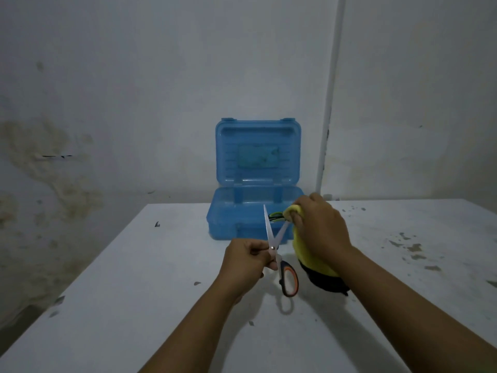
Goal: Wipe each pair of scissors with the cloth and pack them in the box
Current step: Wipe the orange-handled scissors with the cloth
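Wiping steel scissors with orange-and-black handles (278, 254) at frame centre, blades spread.

Left hand (246, 261) clamps them near the pivot; right hand (321, 227) pinches a yellow-and-black cloth (313, 261) round one blade. Behind, an open blue plastic box (255, 181) sits on the white table (134, 292).

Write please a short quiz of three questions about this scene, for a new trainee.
1. True or false: the box lid is shut.
2. Which hand holds the cloth? A) left hand B) right hand C) neither
3. Fill in: the blades of the scissors are ____ (open or closed).

Key:
1. False. The lid stands open against the wall.
2. B. The right hand presses the cloth on one blade; the left hand grips the scissors near the pivot.
3. Open, in a V shape.
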